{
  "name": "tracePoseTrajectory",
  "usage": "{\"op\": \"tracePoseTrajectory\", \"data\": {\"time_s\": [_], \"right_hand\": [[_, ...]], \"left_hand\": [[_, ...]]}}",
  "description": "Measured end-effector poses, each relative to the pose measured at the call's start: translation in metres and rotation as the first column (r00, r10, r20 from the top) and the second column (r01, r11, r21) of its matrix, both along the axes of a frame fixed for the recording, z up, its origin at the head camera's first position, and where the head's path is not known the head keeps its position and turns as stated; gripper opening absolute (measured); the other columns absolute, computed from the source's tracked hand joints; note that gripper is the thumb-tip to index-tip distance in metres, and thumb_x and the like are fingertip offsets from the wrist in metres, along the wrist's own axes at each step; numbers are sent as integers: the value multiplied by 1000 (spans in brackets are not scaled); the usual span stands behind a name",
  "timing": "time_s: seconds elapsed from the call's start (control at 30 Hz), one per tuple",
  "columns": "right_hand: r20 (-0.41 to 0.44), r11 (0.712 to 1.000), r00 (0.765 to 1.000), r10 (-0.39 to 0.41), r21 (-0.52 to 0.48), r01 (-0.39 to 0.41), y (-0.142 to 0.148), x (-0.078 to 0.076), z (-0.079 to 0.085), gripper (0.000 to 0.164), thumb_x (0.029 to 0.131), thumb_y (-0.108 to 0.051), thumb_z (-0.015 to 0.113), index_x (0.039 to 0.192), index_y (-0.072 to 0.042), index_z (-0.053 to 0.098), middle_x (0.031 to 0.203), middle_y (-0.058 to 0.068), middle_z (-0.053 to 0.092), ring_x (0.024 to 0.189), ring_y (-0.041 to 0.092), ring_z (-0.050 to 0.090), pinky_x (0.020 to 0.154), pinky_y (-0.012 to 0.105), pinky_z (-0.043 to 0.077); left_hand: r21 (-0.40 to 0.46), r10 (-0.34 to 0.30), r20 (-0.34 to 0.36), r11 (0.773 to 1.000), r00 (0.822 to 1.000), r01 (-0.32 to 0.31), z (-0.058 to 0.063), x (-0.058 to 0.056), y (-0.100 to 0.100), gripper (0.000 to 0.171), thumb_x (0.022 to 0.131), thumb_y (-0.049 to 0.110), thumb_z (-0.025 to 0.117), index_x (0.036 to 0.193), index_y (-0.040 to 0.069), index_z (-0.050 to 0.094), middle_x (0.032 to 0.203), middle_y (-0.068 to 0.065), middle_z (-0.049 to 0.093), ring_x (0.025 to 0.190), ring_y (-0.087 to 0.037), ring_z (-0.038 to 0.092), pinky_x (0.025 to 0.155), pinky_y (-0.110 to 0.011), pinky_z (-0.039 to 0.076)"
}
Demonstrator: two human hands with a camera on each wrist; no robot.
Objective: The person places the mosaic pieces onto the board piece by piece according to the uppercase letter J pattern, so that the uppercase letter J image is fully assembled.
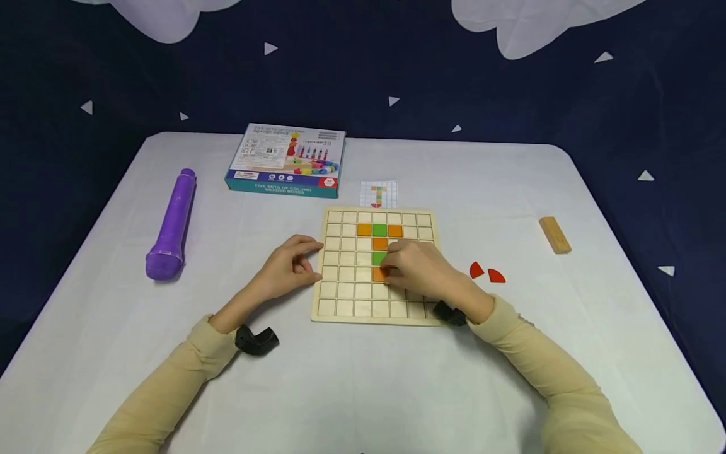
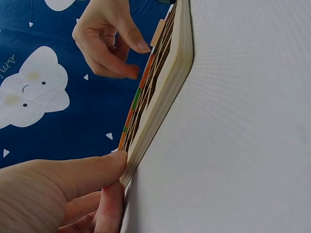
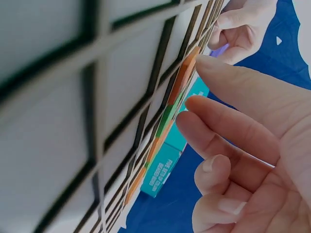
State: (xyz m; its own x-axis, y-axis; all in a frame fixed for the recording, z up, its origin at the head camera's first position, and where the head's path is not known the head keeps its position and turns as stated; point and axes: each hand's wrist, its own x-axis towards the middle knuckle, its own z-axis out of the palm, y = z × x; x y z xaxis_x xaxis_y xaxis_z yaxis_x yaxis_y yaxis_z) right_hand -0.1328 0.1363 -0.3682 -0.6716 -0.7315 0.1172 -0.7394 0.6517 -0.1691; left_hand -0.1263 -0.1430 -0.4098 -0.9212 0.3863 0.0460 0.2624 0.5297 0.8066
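Note:
My left hand (image 1: pixel 286 268) touches the left edge of a wooden grid board (image 1: pixel 343 309) with thumb and fingertips, spaced along that edge. Over the board's right half is my right hand (image 1: pixel 420 268), its thumb tip at the lowest orange tile (image 1: pixel 378 274) and its other fingers bent. That tile lies in a cell, and no piece shows between thumb and forefinger in the right wrist view. Above it run a green tile (image 1: pixel 378 258) and an orange tile (image 1: pixel 379 243), under a row of orange, green (image 1: pixel 379 230) and orange. The right hand hides several cells.
Two red quarter-circle pieces (image 1: pixel 496 276) lie right of the board. A pattern card (image 1: pixel 379 195) sits behind it, near a toy box (image 1: pixel 286 161). At the far left is a purple microphone-shaped object (image 1: pixel 172 227); a wooden block (image 1: pixel 554 235) is at right.

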Motion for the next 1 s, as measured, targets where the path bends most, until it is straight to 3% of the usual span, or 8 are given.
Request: {"op": "tracePoseTrajectory", "data": {"time_s": [0.2, 0.5, 1.0], "right_hand": [[-53, 999, 998, -23, -40, 21, 15, 3, 4, 6, 76, -17, 76, 82, -15, 74, 78, -4, 64, 72, 10, 58, 58, 26, 50], [-36, 992, 993, -113, -57, 111, 38, 6, 5, 12, 76, -19, 77, 86, -13, 74, 82, -1, 66, 75, 12, 61, 57, 28, 51], [-104, 970, 965, -240, -68, 234, 75, 8, 6, 15, 75, -14, 76, 88, -7, 75, 86, 5, 70, 80, 21, 66, 58, 35, 53]], "left_hand": [[5, 2, -11, 1000, 1000, -2, 0, -1, 0, 57, 75, 0, 73, 127, -7, 53, 126, -19, 50, 68, -2, 54, 59, -13, 47], [4, 2, -13, 1000, 1000, -2, 3, -2, 2, 57, 75, 1, 74, 127, -6, 53, 126, -19, 51, 68, -2, 54, 60, -12, 47], [-1, 8, -7, 1000, 1000, -8, 0, 0, 0, 57, 75, 2, 74, 128, -6, 53, 127, -18, 50, 68, -1, 54, 60, -13, 47]]}}
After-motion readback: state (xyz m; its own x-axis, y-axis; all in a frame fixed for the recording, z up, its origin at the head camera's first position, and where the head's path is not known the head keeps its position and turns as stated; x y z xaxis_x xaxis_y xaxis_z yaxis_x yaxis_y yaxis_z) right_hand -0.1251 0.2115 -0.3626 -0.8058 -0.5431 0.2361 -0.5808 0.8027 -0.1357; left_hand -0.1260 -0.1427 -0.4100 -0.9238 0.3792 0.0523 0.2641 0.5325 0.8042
